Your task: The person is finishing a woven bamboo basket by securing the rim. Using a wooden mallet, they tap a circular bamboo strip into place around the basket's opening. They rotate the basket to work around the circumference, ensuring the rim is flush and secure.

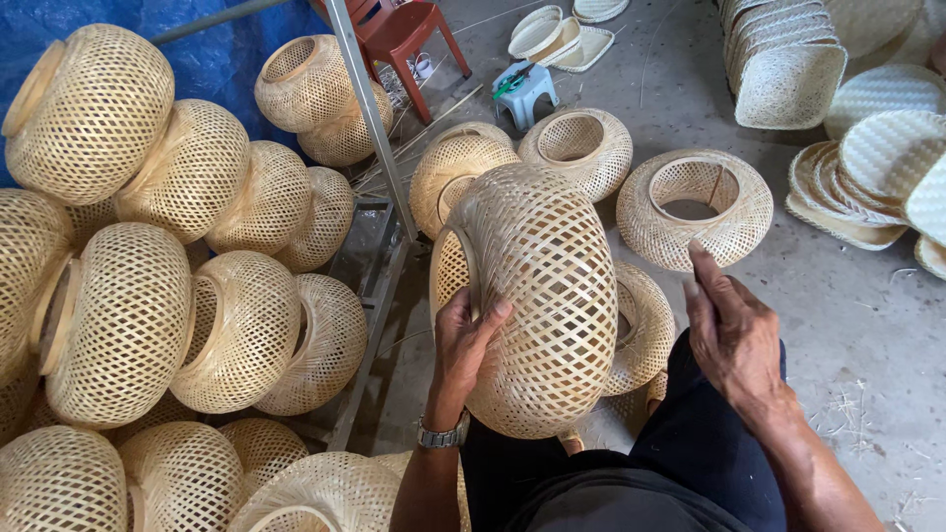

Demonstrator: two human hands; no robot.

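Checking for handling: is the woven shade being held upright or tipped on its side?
Tipped on its side: the woven shade has its ring opening facing left, where the left hand grips the rim.

Soft, even daylight, no glare; faint shadows under woven shades (532,296) on concrete floor (847,325). Sharp centre, slight wide-angle stretch twd frame edges.

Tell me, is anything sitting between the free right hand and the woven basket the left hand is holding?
Nothing visible. The right hand hangs in open air just right of the woven basket, which the left hand grips at its rim. Another basket lies lower, behind the gap, not in it.
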